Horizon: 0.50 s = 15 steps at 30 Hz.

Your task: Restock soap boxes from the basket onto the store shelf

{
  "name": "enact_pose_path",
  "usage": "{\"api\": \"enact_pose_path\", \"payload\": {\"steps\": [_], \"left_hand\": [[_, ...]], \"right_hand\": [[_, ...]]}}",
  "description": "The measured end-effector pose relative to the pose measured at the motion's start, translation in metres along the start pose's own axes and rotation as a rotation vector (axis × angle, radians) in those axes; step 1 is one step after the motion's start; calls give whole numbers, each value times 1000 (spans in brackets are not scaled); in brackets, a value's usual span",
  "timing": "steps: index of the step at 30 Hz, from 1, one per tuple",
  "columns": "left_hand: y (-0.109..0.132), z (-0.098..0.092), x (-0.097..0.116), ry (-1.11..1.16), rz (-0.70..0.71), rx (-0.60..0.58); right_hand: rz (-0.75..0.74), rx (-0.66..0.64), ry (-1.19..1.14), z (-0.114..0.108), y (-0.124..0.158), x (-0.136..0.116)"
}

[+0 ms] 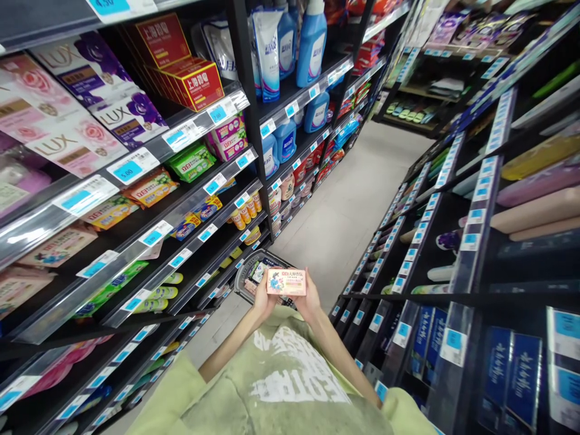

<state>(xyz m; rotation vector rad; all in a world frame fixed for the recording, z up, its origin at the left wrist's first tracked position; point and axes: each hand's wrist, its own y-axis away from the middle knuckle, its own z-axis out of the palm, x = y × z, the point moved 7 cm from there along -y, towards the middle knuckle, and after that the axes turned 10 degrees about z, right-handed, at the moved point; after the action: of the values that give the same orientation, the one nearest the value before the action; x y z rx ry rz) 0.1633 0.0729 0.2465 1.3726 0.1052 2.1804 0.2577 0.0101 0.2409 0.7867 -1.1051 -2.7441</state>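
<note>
Between my two hands is a pale pink soap pack point(286, 282) with a blue and pink picture on its left and red Chinese print. My left hand point(263, 300) grips its left end, and my right hand point(310, 299) grips its right end. The printed face is turned up toward me. Below and behind the pack stands a grey shopping basket point(240, 279) with several packaged goods in it, partly hidden by my hands and the pack.
To the left, a shelf rack carries LUX boxes point(77, 142), red and yellow soap boxes point(194, 81), green soap packs point(193, 162) and blue detergent bottles point(312, 45). Another rack with blue boxes point(512, 374) lines the right. A pale floor aisle point(335, 205) runs between them.
</note>
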Motion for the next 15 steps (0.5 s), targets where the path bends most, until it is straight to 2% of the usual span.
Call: {"api": "enact_pose_path", "payload": {"steps": [4, 7, 9, 12, 15], "left_hand": [[-3, -7, -2, -81, 58, 41], [-2, -17, 9, -264, 210, 157], [1, -19, 20, -393, 316, 188], [6, -11, 32, -523, 403, 76], [10, -2, 37, -657, 407, -42]], "right_hand": [[-12, 25, 14, -5, -4, 3], [-11, 30, -22, -10, -8, 6], [-13, 46, -33, -14, -10, 8], [-18, 76, -28, -18, -13, 9], [-72, 122, 28, -19, -14, 5]]}}
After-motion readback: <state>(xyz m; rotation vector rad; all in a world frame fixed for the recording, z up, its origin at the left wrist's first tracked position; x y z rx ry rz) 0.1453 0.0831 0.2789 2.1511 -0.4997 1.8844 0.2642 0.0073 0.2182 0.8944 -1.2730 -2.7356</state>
